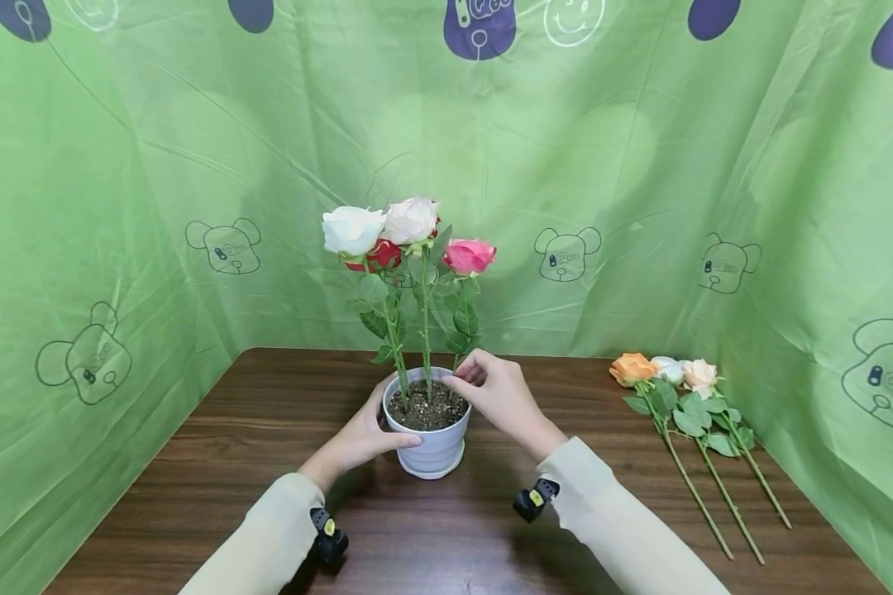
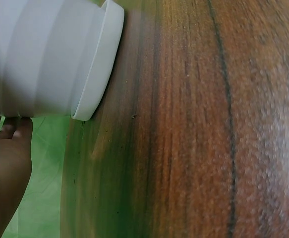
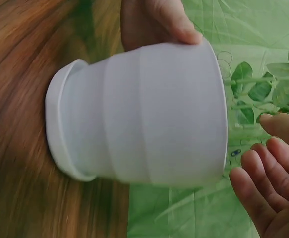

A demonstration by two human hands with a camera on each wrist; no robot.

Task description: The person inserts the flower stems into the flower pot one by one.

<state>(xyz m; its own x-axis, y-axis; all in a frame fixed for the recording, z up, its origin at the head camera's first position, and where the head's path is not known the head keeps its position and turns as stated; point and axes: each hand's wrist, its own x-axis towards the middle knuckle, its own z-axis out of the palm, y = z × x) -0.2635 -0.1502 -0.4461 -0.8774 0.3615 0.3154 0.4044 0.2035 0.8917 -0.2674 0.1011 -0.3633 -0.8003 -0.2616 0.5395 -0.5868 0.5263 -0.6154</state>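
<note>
Pot (image 1: 439,453) gripped by left hand (image 1: 366,436), right hand (image 1: 497,395) pinched pink rose (image 1: 470,257), which could lean if soil (image 1: 432,415) proved loose.

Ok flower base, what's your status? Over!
Left hand gripping white pot, pot upright. Right hand apparently pinching pink rose low down. Three loose roses off to the right, out of the way.

The head view looks forward and down. Close, sideways-turned wrist views share the round, white, ribbed pot (image 3: 139,114).
</note>
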